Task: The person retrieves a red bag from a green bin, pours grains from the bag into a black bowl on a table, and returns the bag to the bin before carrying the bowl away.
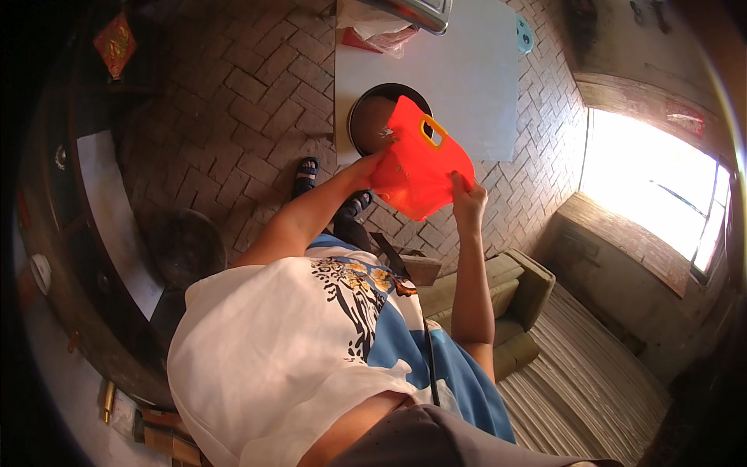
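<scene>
In front of my body hangs a bright red bag (416,175) with a yellow-rimmed handle hole, tilted and spread between my two hands. My right hand (469,204) is closed on its right edge, fingers curled round the material. My left hand (379,161) meets the left edge of the bag; its fingers are hidden by the bag, and whether they are inside or behind it I cannot tell. Beyond the bag, a round dark-rimmed basin (367,121) stands at the near left corner of a pale table (475,101), partly covered by the bag.
On the table's far side are a metal tray (424,12), a red box with clear plastic (381,39) and a teal object (524,35). A green sofa (517,300) stands at right, a dark round container (187,245) at left. The floor is herringbone brick.
</scene>
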`<action>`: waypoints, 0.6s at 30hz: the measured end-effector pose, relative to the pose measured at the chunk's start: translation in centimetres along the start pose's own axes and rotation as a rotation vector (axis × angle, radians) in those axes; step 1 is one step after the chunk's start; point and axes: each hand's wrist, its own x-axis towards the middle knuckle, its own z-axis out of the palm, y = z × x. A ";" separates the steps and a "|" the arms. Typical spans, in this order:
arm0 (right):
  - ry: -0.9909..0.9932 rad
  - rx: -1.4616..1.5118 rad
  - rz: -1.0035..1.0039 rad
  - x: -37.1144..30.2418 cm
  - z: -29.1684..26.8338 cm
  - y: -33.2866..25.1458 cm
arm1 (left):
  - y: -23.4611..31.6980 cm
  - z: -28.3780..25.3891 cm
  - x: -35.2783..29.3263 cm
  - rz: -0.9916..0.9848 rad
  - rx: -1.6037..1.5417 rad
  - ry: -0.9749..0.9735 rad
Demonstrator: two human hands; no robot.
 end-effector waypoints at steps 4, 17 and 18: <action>-0.021 0.029 0.050 -0.2 0.5 0.3 | -0.2 -1.4 0.6 0.037 0.004 -0.013; -0.036 -0.039 0.043 -0.1 1.1 1.6 | 0.3 2.4 -1.0 0.054 0.013 -0.035; -0.010 -0.039 0.050 -0.6 1.0 1.8 | 0.4 2.4 -1.2 0.041 0.021 -0.004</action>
